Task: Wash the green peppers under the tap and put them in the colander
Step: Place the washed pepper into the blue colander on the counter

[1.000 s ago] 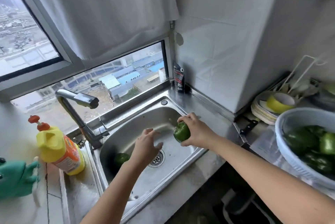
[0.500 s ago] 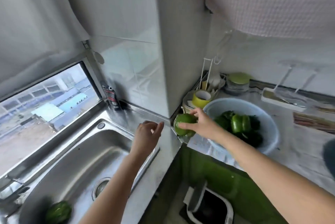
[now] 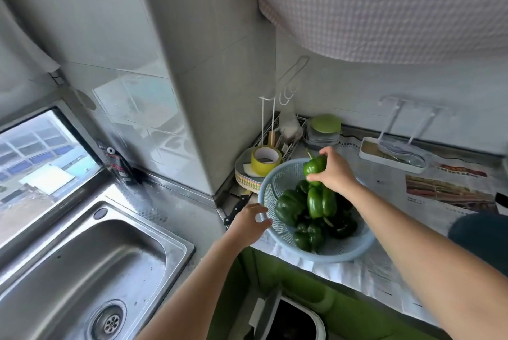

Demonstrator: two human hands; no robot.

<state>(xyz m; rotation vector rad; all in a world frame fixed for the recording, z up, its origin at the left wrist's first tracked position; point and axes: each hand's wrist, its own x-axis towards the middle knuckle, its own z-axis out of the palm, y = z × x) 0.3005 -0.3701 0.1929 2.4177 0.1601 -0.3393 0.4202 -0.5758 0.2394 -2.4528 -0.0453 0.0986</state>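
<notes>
A pale blue colander [image 3: 277, 183] stands on the newspaper-covered counter, holding several green peppers [image 3: 320, 202]. Above its far side my right hand [image 3: 336, 171] grips one more green pepper [image 3: 314, 165]. At the colander's near left rim my left hand [image 3: 247, 222] hovers with loosely curled fingers and holds nothing; whether it touches the rim is unclear. The steel sink [image 3: 82, 265] lies at the lower left, and the tap is out of view.
A black-handled knife [image 3: 236, 209] lies between the sink and the colander. A stack of plates with a yellow tape roll [image 3: 265, 160] sits behind it, next to a wire rack. A white tray [image 3: 390, 155] is at the back right; a bin [image 3: 291, 320] stands below the counter.
The view swung right from the sink to the counter. My right hand carried the pepper from the sink to above the colander, and my left hand followed to the rim.
</notes>
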